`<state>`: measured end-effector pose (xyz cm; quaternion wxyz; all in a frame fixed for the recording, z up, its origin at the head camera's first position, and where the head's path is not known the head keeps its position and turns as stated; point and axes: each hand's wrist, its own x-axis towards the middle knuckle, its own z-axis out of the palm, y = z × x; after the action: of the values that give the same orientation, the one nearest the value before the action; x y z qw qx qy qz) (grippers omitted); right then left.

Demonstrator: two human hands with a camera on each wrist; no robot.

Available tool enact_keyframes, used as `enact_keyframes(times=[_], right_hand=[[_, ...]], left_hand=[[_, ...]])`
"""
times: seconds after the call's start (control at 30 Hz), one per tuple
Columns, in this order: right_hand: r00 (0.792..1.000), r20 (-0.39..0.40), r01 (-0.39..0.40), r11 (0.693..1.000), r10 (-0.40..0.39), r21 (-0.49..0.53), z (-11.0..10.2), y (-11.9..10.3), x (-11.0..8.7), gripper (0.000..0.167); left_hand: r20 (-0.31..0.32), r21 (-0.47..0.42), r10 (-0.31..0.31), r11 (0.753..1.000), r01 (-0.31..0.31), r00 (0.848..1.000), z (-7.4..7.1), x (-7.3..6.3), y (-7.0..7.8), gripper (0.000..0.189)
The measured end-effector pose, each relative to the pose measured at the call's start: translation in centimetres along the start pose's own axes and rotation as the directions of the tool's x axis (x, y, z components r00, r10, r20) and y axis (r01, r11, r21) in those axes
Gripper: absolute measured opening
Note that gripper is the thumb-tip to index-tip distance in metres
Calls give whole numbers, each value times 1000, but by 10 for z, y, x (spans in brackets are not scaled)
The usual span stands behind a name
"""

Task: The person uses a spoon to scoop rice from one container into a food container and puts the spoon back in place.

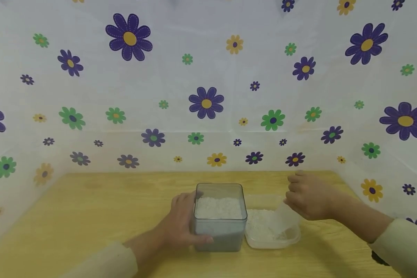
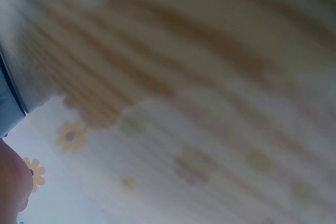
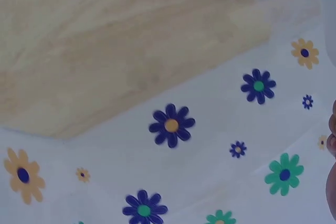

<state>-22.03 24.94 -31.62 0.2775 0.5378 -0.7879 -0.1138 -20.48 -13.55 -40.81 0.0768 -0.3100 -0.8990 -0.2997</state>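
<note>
A square, see-through grey canister (image 1: pixel 220 236) stands upright on the table, with white powdery stuff (image 1: pixel 219 208) inside. My left hand (image 1: pixel 180 224) holds its left side, thumb across the front. Just right of the canister sits a low clear plastic tub (image 1: pixel 271 244) with more white powder (image 1: pixel 260 223). Over the tub's right side, my right hand (image 1: pixel 309 197) grips a translucent white scoop-like piece (image 1: pixel 285 218), tilted down into the powder. The left wrist view catches only the canister's corner (image 2: pixel 9 100) and a finger; the right wrist view shows fingertips (image 3: pixel 333 187) at its edge.
The wooden table (image 1: pixel 100 208) runs back to a white flowered sheet (image 1: pixel 166 77), which also stands along both sides. A small dark object (image 1: pixel 380 258) shows partly beneath the right sleeve (image 1: pixel 401 245).
</note>
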Motion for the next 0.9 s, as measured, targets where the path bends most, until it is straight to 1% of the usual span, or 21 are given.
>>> enact_keyframes(times=[0.07,0.13,0.2,0.27,0.33,0.43,0.5,0.6,0.7,0.8,0.9], right_hand=[[1000,22,3,999,-2,-48,-8,4,5,54],[1000,20,-11,996,13,-84,-15,7,9,57],[999,-18,-40,993,38,-108,-20,10,14,59],[994,-81,-87,989,77,-122,-23,12,20,60],[980,-151,-146,981,126,-127,-26,13,27,60],[950,-245,-230,965,194,-128,-31,15,40,59],[932,-281,-271,955,229,-122,-36,14,49,59],[918,-304,-298,948,253,-109,-40,11,62,58],[921,-301,-288,953,247,-99,-40,5,75,57],[936,-275,-257,961,221,-100,-35,-2,84,54],[956,-219,-219,971,193,-101,-28,-11,95,46]], left_hand=[[-8,1,7,1000,-7,1000,0,1,0,116],[-12,3,18,1000,-18,1000,0,2,0,115],[-8,7,21,1000,-21,1000,0,2,0,115],[-3,2,20,1000,-20,1000,0,2,0,115],[-1,-1,13,1000,-13,1000,0,1,0,115],[-1,-8,3,1000,-3,1000,-1,0,1,114],[-1,-10,6,1000,-6,1000,-1,0,1,114],[-9,-7,20,1000,-20,1000,-1,1,1,114],[-17,-1,32,999,-32,999,-1,1,1,115],[-22,-1,39,999,-39,999,-1,2,1,115],[-22,-7,32,999,-32,999,-1,1,-1,115]])
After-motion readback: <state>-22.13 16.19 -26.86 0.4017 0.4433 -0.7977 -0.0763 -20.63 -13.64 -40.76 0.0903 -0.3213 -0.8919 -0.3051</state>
